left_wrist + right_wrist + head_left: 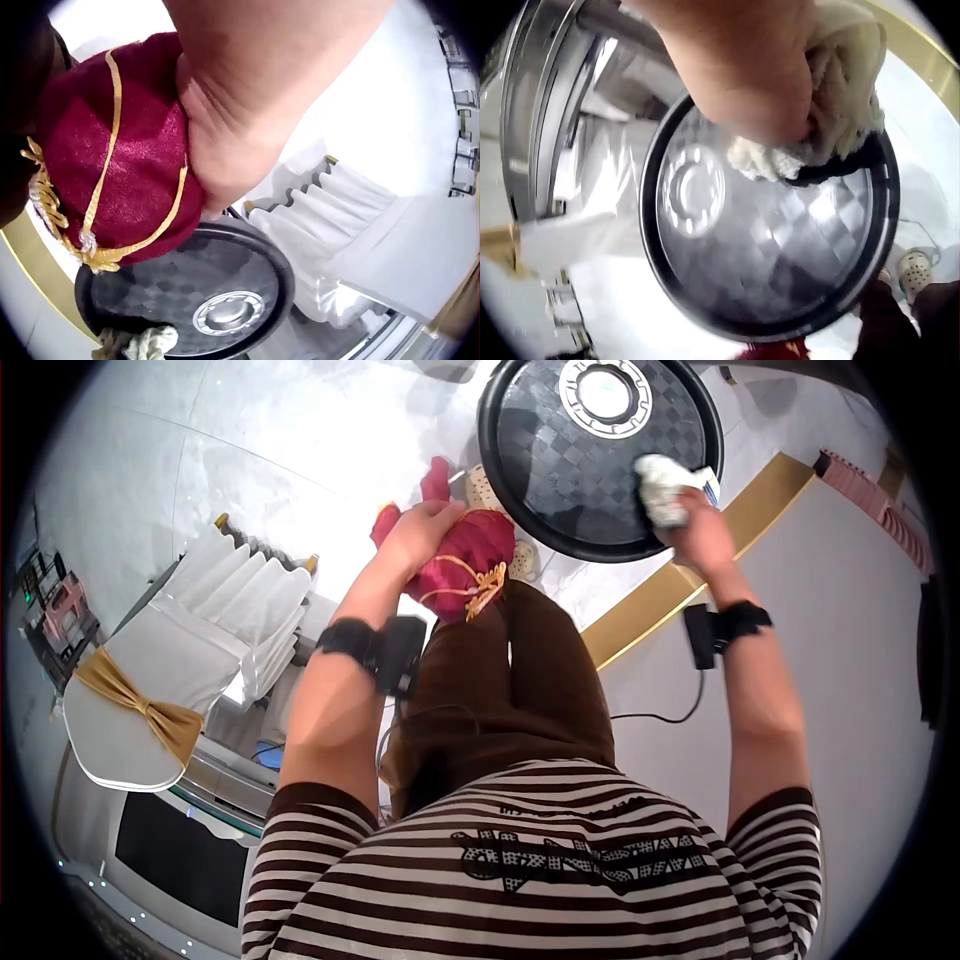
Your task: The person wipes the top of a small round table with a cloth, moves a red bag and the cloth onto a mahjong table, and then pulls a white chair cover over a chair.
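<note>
My left hand (425, 535) grips a puffy maroon cloth bundle (480, 542) with gold cord and trim, held above my knees. In the left wrist view, the maroon cloth bundle (127, 150) fills the upper left; my fingertips are hidden behind my wrist. Crumpled off-white cloth (662, 485) is bunched in my right hand (703, 540), over the right side of a round black tray-like piece (560, 490). That piece has a raised rim, a checkered face and a silver ring (694, 191). The right wrist view shows the off-white cloth (844, 90) overlapping its rim.
A white-covered chair (160, 690) with a gold bow stands on the left. To the right runs a gold-edged pale panel (750, 510). Below the round piece are light perforated shoes (522, 560) on a glossy pale floor (270, 430). Cables hang from both wrist cameras.
</note>
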`<move>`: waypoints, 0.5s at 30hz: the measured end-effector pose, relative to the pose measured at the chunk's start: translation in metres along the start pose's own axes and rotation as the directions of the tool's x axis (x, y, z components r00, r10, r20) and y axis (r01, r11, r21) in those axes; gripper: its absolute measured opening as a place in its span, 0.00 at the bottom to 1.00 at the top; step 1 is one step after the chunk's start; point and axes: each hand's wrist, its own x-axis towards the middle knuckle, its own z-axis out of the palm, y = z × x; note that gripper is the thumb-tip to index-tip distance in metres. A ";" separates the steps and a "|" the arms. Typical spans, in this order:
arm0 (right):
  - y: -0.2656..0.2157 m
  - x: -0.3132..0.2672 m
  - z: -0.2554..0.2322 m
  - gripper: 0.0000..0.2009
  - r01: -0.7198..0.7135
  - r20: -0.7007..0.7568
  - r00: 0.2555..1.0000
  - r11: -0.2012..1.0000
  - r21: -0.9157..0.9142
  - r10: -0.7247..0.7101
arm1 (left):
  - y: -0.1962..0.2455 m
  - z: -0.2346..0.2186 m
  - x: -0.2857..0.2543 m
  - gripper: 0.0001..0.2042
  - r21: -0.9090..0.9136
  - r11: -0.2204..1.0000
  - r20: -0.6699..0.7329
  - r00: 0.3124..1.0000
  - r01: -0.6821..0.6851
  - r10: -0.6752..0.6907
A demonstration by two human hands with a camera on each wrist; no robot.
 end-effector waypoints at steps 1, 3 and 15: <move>0.027 0.003 0.002 0.19 -0.074 -0.135 0.987 0.993 0.094 0.087 | -0.006 -0.008 -0.008 0.22 -0.121 0.993 -0.030 1.000 -0.012 0.008; 0.033 0.006 -0.025 0.20 -0.057 -0.104 0.988 0.906 0.420 0.110 | -0.015 -0.019 -0.021 0.23 -0.354 0.934 -0.087 0.996 -0.046 0.016; -0.039 0.068 -0.013 0.37 -0.056 -0.293 0.954 0.998 0.022 0.060 | 0.015 0.029 -0.009 0.15 -0.651 0.750 -0.182 0.983 -0.116 -0.006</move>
